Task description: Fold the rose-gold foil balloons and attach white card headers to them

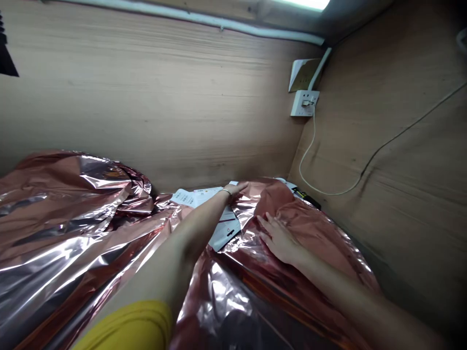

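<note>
**Wood-grain corner, lit from above**

I'm facing two pale wood-grain laminate walls: a long one (156, 97) straight ahead and another (379, 107) on my right, meeting in a corner. Both are faintly scuffed, with darker marks low down. Along the top of the long wall runs a white strip (189, 19), and above the corner a bright light (306, 4) glows. In the corner, a white wall socket (304, 103) holds a plug, with a folded tan-and-white card (304, 74) tucked just above it. A white cable (299, 167) drops from the socket and loops along the foot of the wall, while a thin cord (412, 121) slants across the right wall. A dark object (5, 56) intrudes at the far left edge.
</note>
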`<action>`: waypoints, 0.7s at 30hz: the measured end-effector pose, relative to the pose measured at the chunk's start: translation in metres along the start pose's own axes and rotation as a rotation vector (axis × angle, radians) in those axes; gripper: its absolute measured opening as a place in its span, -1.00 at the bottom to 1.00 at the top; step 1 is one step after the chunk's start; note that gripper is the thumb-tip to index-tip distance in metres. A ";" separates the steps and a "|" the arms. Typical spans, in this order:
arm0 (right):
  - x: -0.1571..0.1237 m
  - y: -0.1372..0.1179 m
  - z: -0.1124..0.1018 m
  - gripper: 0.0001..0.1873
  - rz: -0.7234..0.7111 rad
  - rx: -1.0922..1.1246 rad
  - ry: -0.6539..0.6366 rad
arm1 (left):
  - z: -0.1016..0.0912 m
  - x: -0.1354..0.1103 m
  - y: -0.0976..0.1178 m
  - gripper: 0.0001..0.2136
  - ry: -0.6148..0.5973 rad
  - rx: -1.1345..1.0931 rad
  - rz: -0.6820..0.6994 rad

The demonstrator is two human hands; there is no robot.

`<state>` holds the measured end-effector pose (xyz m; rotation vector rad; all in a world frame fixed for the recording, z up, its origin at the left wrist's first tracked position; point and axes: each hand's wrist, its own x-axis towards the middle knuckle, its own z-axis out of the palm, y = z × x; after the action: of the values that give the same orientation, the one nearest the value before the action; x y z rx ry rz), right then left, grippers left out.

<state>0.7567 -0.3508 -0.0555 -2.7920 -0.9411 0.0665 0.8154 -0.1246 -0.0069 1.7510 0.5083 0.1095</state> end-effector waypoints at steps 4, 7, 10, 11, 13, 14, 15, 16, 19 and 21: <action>0.009 0.006 0.001 -0.37 0.054 0.006 -0.015 | 0.003 -0.001 -0.006 -0.74 -0.040 0.022 0.020; 0.009 0.011 0.004 -0.40 0.037 0.032 -0.018 | 0.007 -0.001 -0.010 -0.73 -0.029 0.040 0.045; 0.008 0.012 0.010 -0.39 0.023 0.073 0.018 | 0.014 -0.003 -0.009 -0.72 -0.044 0.046 0.092; 0.008 0.012 0.011 -0.39 0.015 0.092 0.038 | 0.017 -0.004 -0.007 -0.72 -0.055 0.047 0.115; 0.010 0.017 0.012 -0.40 -0.009 0.139 0.092 | 0.023 -0.010 0.001 -0.74 -0.076 0.053 0.173; 0.010 0.021 0.009 -0.41 -0.018 0.166 0.133 | 0.025 -0.014 0.007 -0.75 -0.090 0.055 0.209; 0.010 0.026 0.003 -0.42 -0.019 0.193 0.188 | 0.026 -0.021 0.014 -0.77 -0.109 0.053 0.251; 0.008 0.032 -0.006 -0.43 -0.012 0.215 0.253 | 0.026 -0.029 0.022 -0.80 -0.137 0.048 0.298; -0.011 0.050 -0.052 -0.31 0.034 0.257 0.491 | 0.018 -0.069 0.046 -0.87 -0.276 0.025 0.463; -0.033 0.057 -0.094 -0.11 -0.001 0.272 0.666 | 0.008 -0.106 0.057 -0.92 -0.393 0.019 0.550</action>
<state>0.7741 -0.4312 0.0251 -2.3043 -0.6926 -0.6412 0.7387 -0.1821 0.0665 1.8325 -0.2650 0.1422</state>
